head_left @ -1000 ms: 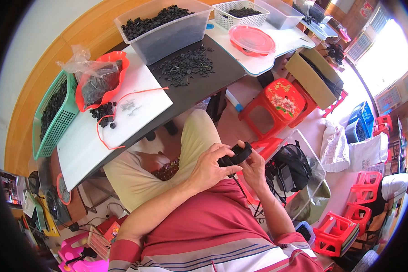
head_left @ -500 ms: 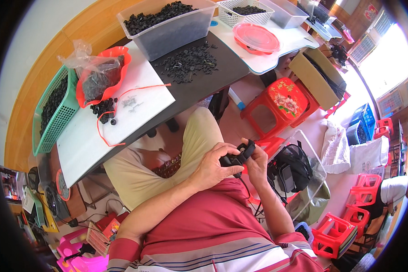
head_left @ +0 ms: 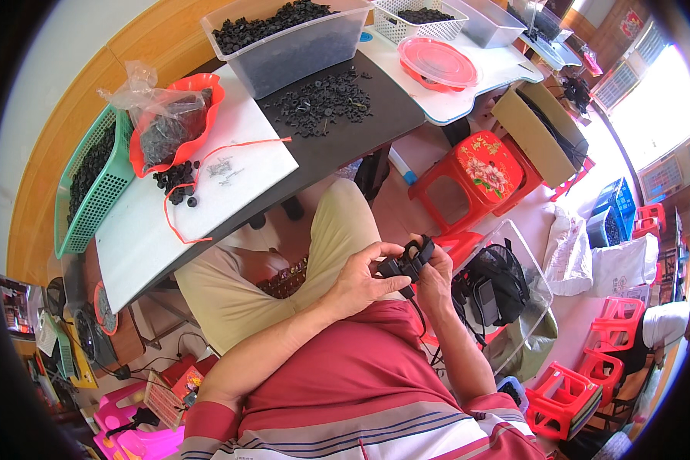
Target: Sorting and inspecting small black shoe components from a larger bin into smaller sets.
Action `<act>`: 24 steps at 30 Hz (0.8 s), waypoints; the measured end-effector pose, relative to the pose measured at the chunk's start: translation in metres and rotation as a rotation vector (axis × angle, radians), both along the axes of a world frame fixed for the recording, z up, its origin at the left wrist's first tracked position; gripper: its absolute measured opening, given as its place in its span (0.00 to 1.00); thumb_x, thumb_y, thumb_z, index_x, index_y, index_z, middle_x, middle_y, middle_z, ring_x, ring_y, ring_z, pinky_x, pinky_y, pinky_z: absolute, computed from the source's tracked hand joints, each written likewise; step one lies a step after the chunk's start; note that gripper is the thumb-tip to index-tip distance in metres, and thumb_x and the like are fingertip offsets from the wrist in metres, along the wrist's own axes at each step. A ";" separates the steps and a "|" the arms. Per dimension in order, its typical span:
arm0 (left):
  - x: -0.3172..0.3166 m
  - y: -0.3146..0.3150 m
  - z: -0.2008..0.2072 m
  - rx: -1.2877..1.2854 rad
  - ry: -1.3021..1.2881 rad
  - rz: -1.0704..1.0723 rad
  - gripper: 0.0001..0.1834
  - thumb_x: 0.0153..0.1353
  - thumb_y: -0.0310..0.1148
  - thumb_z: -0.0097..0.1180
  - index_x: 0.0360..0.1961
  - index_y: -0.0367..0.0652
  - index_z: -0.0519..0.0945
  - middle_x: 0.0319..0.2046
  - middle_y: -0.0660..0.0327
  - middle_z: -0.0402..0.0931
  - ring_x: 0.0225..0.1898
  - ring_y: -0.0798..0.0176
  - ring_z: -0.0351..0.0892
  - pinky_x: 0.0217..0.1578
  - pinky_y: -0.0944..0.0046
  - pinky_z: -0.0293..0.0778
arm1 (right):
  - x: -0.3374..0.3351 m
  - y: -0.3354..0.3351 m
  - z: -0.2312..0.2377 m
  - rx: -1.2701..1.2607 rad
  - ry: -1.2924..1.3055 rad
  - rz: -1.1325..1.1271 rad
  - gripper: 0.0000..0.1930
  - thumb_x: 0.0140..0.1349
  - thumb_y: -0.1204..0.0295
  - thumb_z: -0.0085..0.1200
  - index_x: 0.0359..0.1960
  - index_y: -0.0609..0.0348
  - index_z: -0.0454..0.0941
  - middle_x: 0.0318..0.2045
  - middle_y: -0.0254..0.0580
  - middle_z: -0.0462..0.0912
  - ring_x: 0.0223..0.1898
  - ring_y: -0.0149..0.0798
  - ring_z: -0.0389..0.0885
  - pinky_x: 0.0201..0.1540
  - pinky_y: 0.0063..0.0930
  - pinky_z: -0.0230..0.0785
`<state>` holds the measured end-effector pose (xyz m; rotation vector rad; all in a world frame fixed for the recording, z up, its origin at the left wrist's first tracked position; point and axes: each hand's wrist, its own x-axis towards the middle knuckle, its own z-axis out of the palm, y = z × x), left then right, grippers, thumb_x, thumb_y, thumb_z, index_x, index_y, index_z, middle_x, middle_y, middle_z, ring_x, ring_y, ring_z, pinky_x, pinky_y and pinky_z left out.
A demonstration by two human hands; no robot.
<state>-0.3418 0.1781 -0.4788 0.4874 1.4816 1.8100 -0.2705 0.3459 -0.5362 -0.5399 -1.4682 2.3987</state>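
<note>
Above my lap, both hands hold a small black device with a strap-like loop on its upper right side and a thin cable running down from it. I cannot make out its exact kind. My left hand grips its left end, thumb below and fingers above. Around its right side close the fingers of my right hand, partly hidden behind the device. On the white board to the left lie a pile of small black round parts, several small grey pins and a red string.
A clear bin full of black parts stands on the dark table beside a loose heap of parts. At left are a green basket and a red bowl with a plastic bag. Right of me stand red stools and a black mesh bag.
The black device has turned slightly in my hands, so its strap-like loop shows more clearly. My left fingers have shifted a little on it. The table things have not moved.
</note>
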 end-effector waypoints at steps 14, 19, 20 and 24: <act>0.002 0.000 -0.008 0.110 -0.096 0.019 0.33 0.61 0.29 0.71 0.65 0.40 0.69 0.51 0.61 0.78 0.49 0.72 0.78 0.50 0.68 0.75 | -0.007 -0.007 0.002 -0.215 0.080 -0.016 0.14 0.67 0.76 0.61 0.53 0.62 0.80 0.40 0.39 0.86 0.39 0.33 0.87 0.41 0.23 0.81; 0.012 -0.001 -0.002 0.128 -0.135 0.054 0.32 0.60 0.31 0.72 0.62 0.37 0.71 0.49 0.61 0.77 0.49 0.71 0.76 0.51 0.68 0.75 | -0.001 -0.010 0.002 -0.283 0.074 0.024 0.14 0.67 0.77 0.61 0.54 0.62 0.80 0.40 0.41 0.87 0.38 0.33 0.87 0.40 0.23 0.81; 0.012 0.000 -0.002 0.128 -0.133 0.057 0.32 0.60 0.31 0.72 0.62 0.37 0.71 0.49 0.61 0.77 0.49 0.71 0.76 0.51 0.68 0.75 | -0.001 -0.009 0.002 -0.283 0.076 0.027 0.14 0.67 0.77 0.61 0.54 0.62 0.80 0.40 0.41 0.87 0.38 0.33 0.87 0.40 0.23 0.81; 0.014 0.002 -0.002 0.093 -0.099 0.059 0.31 0.60 0.29 0.72 0.62 0.38 0.72 0.49 0.62 0.78 0.47 0.73 0.77 0.48 0.70 0.76 | 0.001 -0.007 0.001 -0.287 0.052 0.028 0.15 0.67 0.78 0.60 0.55 0.62 0.80 0.40 0.41 0.87 0.38 0.33 0.87 0.41 0.23 0.81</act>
